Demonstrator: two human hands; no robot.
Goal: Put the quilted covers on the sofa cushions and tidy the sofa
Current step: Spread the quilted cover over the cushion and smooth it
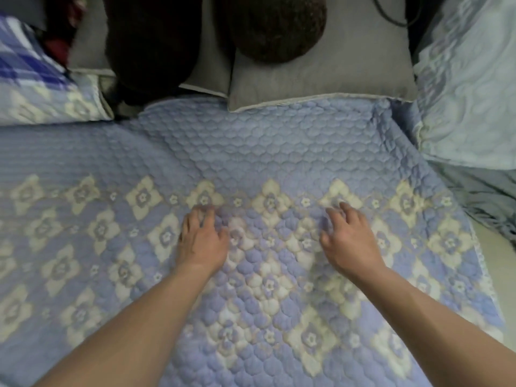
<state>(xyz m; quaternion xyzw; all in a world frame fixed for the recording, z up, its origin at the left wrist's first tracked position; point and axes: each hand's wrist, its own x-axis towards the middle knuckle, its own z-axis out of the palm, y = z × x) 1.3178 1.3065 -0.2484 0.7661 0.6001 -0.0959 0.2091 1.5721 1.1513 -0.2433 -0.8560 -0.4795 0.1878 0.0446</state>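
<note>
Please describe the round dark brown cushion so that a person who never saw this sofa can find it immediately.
Start from the blue quilted cover with cream flowers, where both hands rest, and look to its far edge. A grey square cushion leans there, and the round dark brown cushion sits on top of it. It is the only round, fuzzy-looking cushion; the neighbours are flat, grey or blue.

A dark brown fuzzy round cushion (275,26) lies at the far side, resting on top of a grey pillow (321,76) with pale piping along its near edge. To the left of it a dark brown shape (153,43), too blurred to name, stands between that pillow and another grey pillow (89,48) further left. A blue-and-white checked cloth (25,60) sits in the far left corner with something red (57,48) just beside it, and a black cord (391,12) loops at the far right.
</note>
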